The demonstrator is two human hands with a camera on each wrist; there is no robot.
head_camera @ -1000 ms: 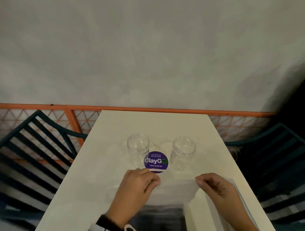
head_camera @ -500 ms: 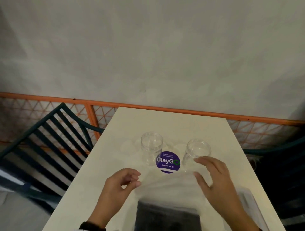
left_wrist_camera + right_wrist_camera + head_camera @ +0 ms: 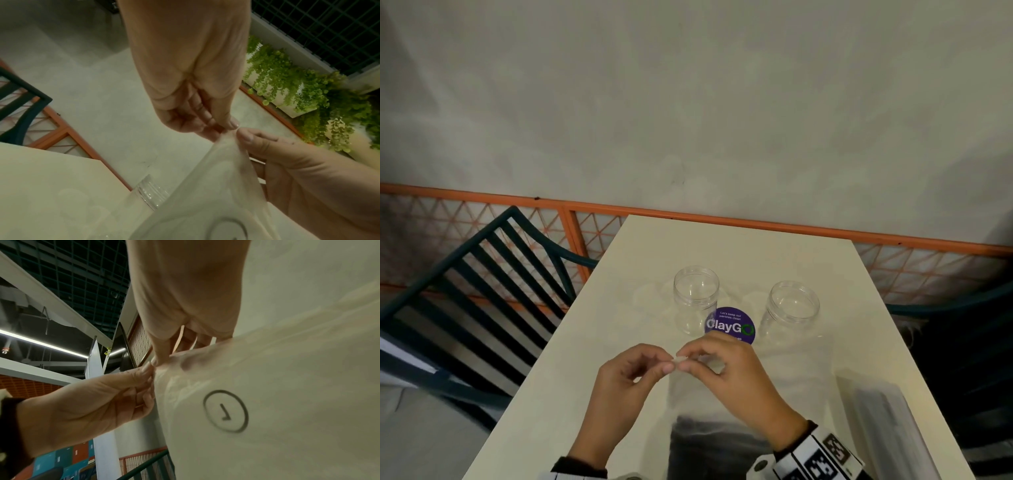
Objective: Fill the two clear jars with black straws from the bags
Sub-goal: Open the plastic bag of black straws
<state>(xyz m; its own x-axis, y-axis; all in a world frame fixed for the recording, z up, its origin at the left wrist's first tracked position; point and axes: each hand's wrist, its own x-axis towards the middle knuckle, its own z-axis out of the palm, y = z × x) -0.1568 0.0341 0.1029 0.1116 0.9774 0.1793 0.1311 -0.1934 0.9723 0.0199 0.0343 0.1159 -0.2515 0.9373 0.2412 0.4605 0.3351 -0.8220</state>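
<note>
Two clear open jars stand upright mid-table, the left jar (image 3: 696, 294) and the right jar (image 3: 792, 310). Nearer to me lies a clear plastic bag (image 3: 726, 404) with black straws (image 3: 717, 442) in its near end. My left hand (image 3: 669, 364) and right hand (image 3: 683, 361) meet fingertip to fingertip and both pinch the bag's raised top edge. The left wrist view shows the left hand's thumb and finger (image 3: 226, 128) nipping the film (image 3: 216, 186). In the right wrist view the bag (image 3: 267, 386) carries a printed circle mark, pinched by the right hand (image 3: 156, 363).
A purple round sticker (image 3: 731, 325) is on the cream table (image 3: 585, 377) between the jars. A second bag of straws (image 3: 883, 421) lies by the table's right edge. Dark slatted chairs (image 3: 465, 308) flank the table, with an orange railing (image 3: 756, 222) behind.
My right hand has moved left from near the right jar, and my left hand has moved right. Both now pinch the bag's top edge together, and that edge has lifted.
</note>
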